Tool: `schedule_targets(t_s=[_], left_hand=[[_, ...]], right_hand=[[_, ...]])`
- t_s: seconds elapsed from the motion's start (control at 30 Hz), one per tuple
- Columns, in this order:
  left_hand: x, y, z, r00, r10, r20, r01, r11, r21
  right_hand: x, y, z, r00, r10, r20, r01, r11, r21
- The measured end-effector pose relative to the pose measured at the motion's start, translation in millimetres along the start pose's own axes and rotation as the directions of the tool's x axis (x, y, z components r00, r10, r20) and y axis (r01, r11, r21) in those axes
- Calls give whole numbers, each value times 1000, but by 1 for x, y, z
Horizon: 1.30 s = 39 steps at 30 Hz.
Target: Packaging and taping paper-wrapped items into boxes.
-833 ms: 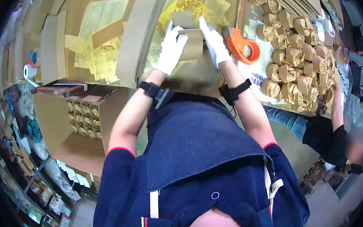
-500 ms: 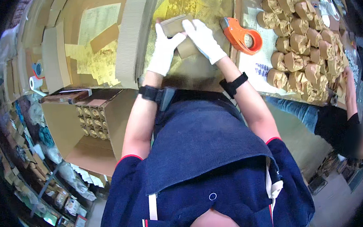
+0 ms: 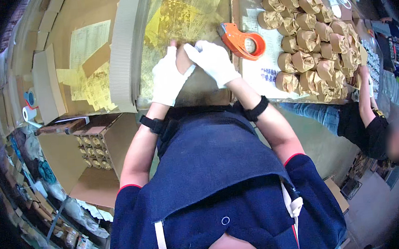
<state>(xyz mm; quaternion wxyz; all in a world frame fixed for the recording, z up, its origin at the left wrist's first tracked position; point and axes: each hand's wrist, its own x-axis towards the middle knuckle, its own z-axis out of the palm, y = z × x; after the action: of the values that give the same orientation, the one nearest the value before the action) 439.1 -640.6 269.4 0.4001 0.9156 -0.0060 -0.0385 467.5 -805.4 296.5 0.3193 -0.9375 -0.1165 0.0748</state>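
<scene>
Across the upper right, paper-wrapped bundles (image 3: 306,40) crowd together; a bump could topple some. At upper centre, the left hand (image 3: 165,80) and right hand (image 3: 214,65) are partly curled; the right could knock the orange tape dispenser (image 3: 236,38) nearby. The brown cardboard piece (image 3: 183,61), gripped between both, might crease under uneven pressure.

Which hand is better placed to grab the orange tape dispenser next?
Likely the right hand: the tape dispenser lies close on its right, while the left hand is farther off. Both are at the cardboard piece.
</scene>
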Motion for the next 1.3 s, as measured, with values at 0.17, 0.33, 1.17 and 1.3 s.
schedule_targets(t_s=[0.17,0.33,1.17,1.3], left_hand=[[5,0,-11,951,222,213,-233,972,27],[-8,23,8,976,147,160,-184,952,244],[20,-12,-16,966,208,151,-219,974,62],[26,28,-23,947,105,303,-160,974,162]], right_hand=[[-27,37,13,948,-312,-62,285,919,-270],[-26,20,-73,998,64,27,-54,961,-272],[-65,46,-58,826,350,443,-533,740,409],[-87,41,-59,783,536,314,-600,785,155]])
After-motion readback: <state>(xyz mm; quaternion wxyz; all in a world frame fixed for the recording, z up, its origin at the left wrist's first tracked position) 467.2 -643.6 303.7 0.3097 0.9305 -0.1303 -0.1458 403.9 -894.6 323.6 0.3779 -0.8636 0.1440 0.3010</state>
